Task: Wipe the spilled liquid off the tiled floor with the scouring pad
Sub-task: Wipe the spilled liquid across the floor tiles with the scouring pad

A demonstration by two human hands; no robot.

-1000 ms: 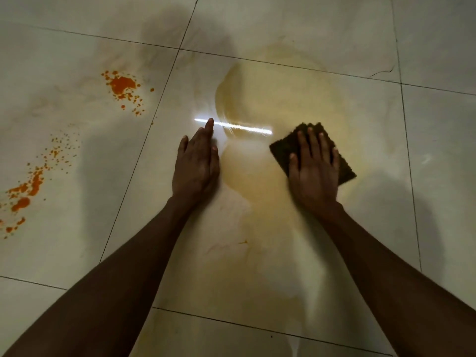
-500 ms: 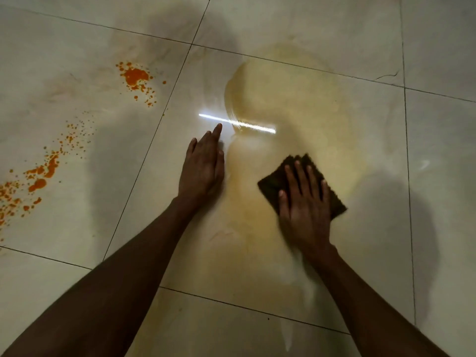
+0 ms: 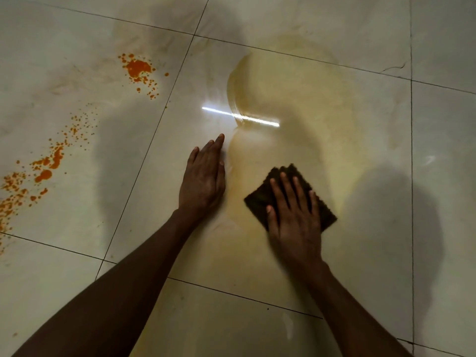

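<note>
A dark brown scouring pad (image 3: pixel 260 195) lies flat on the pale tiled floor (image 3: pixel 283 19). My right hand (image 3: pixel 295 220) presses down on it with fingers spread, covering most of it. The pad sits at the near edge of a wide yellowish smear of spilled liquid (image 3: pixel 304 99) that spreads over the middle tile. My left hand (image 3: pixel 203 179) rests flat on the floor just left of the smear, fingers together, holding nothing.
Orange splatters mark the left tile: a blot (image 3: pixel 137 68) at the back and a trail of drops (image 3: pixel 43 173) running to the left edge. A bright light reflection (image 3: pixel 239 115) crosses the wet patch. A crack (image 3: pixel 392 67) shows at the far right.
My right hand has dragged the pad toward me through the smear. My left hand has stayed planted in place.
</note>
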